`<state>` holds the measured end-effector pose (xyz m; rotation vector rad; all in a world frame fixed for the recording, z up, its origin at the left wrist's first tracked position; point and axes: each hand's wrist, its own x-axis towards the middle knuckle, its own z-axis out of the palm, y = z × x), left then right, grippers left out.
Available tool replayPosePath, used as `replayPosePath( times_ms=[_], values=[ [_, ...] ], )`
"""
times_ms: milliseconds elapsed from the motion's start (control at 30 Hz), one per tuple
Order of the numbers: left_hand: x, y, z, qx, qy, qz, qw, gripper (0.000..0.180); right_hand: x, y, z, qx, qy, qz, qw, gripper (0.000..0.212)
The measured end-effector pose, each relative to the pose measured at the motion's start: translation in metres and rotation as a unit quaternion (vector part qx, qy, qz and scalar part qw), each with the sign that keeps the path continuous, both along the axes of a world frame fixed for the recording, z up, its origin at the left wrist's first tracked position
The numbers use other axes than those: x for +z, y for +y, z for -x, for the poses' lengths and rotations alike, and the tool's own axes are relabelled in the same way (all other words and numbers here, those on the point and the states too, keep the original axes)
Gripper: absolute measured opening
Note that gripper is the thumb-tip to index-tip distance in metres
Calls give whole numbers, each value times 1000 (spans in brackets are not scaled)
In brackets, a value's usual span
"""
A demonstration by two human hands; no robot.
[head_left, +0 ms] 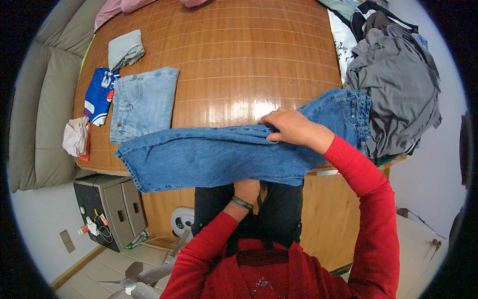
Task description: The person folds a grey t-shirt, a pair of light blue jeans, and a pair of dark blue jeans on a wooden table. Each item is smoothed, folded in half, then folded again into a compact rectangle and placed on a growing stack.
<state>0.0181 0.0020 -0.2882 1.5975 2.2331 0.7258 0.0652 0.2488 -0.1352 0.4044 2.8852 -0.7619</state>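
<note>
A pair of blue denim jeans (214, 154) lies folded lengthwise across the near edge of the mat-covered bed, leg hems to the left and waistband to the right. Across the middle of its far edge rests my right hand (294, 128), thumb and forefinger apart on the denim. My left hand (247, 191) reaches under the near edge of the jeans, which hang over the bed's side; its fingers are hidden by the cloth. Just beyond the hems sits a folded pair of light blue jeans (144, 102), partly overlapped by the darker leg.
Left of the light jeans lie a folded grey garment (125, 49), a blue printed garment (101, 94) and a beige bundle (76, 137). A heap of grey and dark clothes (393, 84) fills the right side. Below left stand a cabinet (112, 212) and a fan (134, 284).
</note>
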Motion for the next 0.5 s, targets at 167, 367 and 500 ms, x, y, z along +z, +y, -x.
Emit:
replayPosePath(
  times_ms=[167,367,500],
  values=[
    [2,-2,1,-6,-15,-10,1000,44,-13,-2,9,-12,-28,-35,999,22],
    [15,-5,9,-51,42,-67,996,30,-38,37,36,-85,57,-94,990,22],
    [24,-8,20,-112,35,18,993,31,-65,48,53,-100,-18,-85,991,28]
  ],
)
